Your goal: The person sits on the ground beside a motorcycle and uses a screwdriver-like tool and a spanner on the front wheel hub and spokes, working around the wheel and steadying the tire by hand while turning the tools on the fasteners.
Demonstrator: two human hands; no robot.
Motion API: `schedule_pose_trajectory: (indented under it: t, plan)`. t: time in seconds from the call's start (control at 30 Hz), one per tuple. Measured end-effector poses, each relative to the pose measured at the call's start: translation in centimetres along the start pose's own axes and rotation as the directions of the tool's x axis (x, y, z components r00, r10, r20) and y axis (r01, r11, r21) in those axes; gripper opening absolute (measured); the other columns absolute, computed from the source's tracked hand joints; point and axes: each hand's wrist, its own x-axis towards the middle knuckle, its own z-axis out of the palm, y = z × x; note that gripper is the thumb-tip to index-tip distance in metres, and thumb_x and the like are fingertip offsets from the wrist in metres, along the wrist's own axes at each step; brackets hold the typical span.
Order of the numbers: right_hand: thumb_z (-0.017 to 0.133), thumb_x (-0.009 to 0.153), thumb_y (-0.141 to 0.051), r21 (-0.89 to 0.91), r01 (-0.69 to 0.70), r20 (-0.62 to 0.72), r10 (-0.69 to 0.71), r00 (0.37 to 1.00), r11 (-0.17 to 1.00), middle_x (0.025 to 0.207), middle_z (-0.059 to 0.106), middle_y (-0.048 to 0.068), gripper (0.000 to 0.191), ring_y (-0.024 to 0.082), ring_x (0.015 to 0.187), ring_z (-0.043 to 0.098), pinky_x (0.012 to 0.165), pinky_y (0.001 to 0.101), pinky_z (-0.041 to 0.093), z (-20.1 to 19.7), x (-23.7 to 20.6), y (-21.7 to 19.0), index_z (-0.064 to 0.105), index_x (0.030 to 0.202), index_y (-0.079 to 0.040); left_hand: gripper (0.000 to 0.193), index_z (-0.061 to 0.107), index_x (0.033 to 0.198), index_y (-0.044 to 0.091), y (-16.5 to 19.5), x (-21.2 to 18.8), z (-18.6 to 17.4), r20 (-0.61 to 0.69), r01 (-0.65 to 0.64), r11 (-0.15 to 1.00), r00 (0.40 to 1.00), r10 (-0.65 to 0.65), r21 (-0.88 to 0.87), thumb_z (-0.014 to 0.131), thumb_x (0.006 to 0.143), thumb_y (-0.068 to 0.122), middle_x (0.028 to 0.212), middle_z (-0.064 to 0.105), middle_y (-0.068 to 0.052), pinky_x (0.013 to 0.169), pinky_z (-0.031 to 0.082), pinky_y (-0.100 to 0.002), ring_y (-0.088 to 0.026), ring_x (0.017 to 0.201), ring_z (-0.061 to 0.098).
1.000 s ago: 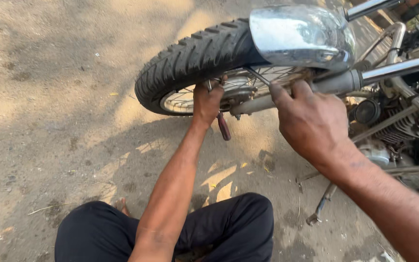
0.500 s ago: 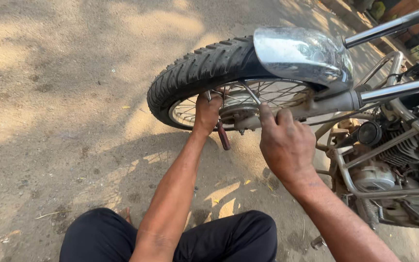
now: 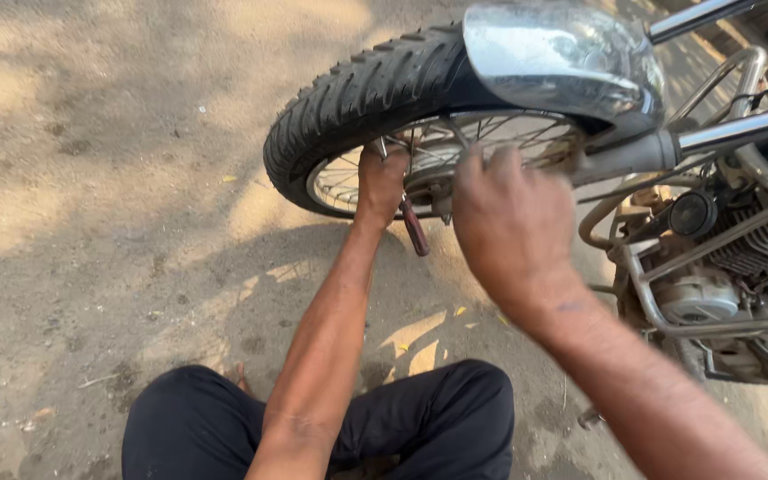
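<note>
Two bare hands work at the front wheel (image 3: pixel 357 107) of a motorcycle standing on dusty, sun-dappled ground (image 3: pixel 91 178). Toward the left, the left hand (image 3: pixel 381 182) is clenched around a red-handled tool (image 3: pixel 414 228) held against the hub, its handle pointing down toward the dirt. Just to its right, the right hand (image 3: pixel 510 222) reaches in at the axle with fingers curled; its back faces the camera, so what it grips, if anything, cannot be made out. Above them a chrome mudguard (image 3: pixel 562 53) covers the tyre, and the fork leg (image 3: pixel 642 153) runs off toward the engine (image 3: pixel 713 276) at the right edge. Judging by this, the wheel remains mounted between the forks, so work at the axle appears under way rather than finished. Dark trousers (image 3: pixel 331 436) fill the bottom edge.
</note>
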Motion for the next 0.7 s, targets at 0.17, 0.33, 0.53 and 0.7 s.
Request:
schedule_pose_trajectory:
  t: [0.17, 0.33, 0.53, 0.7]
  plan:
    - [0.062, 0.096, -0.010, 0.186, -0.168, -0.300, 0.219, 0.928, 0.968, 0.086, 0.059, 0.006, 0.036, 0.025, 0.062, 0.061, 0.054, 0.0408, 0.044, 9.7, -5.5, -1.6, 0.067, 0.131, -0.015, 0.020, 0.065, 0.103, 0.000, -0.4, 1.1, 0.1, -0.065, -0.125, 0.991, 0.990, 0.128, 0.044, 0.057, 0.086, 0.008, 0.097, 0.072, -0.009, 0.088, 0.051, -0.034, -0.021, 0.094, 0.067]
    - [0.064, 0.093, -0.011, 0.424, -0.326, -0.186, 0.434, 0.881, 0.845, 0.112, 0.067, 0.021, 0.052, 0.036, 0.058, 0.062, 0.049, 0.0475, 0.049, 20.7, -3.8, -4.6, 0.058, 0.144, -0.013, 0.032, 0.063, 0.115, 0.000, 0.6, 1.1, 1.3, -0.196, -0.149, 0.939, 0.956, 0.216, 0.309, 0.062, 0.085, 0.009, 0.105, 0.072, -0.015, 0.089, 0.052, -0.038, -0.030, 0.102, 0.069]
    - [0.065, 0.095, -0.014, 0.597, -0.289, -0.097, 0.425, 0.900, 0.749, 0.101, 0.069, 0.019, 0.054, 0.039, 0.077, 0.067, 0.063, 0.0477, 0.053, 30.6, -5.0, -5.3, 0.058, 0.148, -0.011, 0.025, 0.067, 0.114, -0.001, 0.3, -1.4, 2.0, -0.187, -0.107, 0.983, 0.973, 0.134, 0.147, 0.058, 0.094, 0.010, 0.107, 0.076, -0.014, 0.094, 0.054, -0.038, -0.023, 0.101, 0.071]
    - [0.063, 0.103, -0.019, 0.901, -0.330, 0.186, 0.438, 0.880, 0.280, 0.098, 0.072, 0.014, 0.036, 0.027, 0.083, 0.067, 0.073, 0.0387, 0.054, 30.0, -7.4, -3.7, 0.063, 0.137, -0.006, 0.031, 0.060, 0.122, 0.000, -1.1, -1.4, 0.7, 0.014, -0.181, 0.957, 0.982, 0.189, -0.227, 0.063, 0.093, 0.011, 0.111, 0.064, -0.007, 0.100, 0.047, -0.035, -0.018, 0.107, 0.059]
